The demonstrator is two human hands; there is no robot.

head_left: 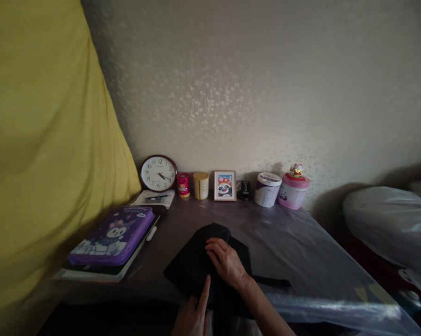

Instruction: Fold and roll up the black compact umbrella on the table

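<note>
A piece of black fabric lies partly folded on the table near its front edge, with a narrow black strap sticking out to the right. My right hand rests on top of the fabric, palm down, its fingers slightly bent and lying against it. Lower down, my left hand touches the near part of the fabric with the index finger stretched forward. The rest of the left hand is partly cut off by the bottom of the view. What kind of article the fabric is, I cannot make out.
A purple zip case lies on books at the left, beside a yellow curtain. Along the wall stand a clock, a red can, a yellow tin, a framed panda picture and two tubs. Plastic covers the table.
</note>
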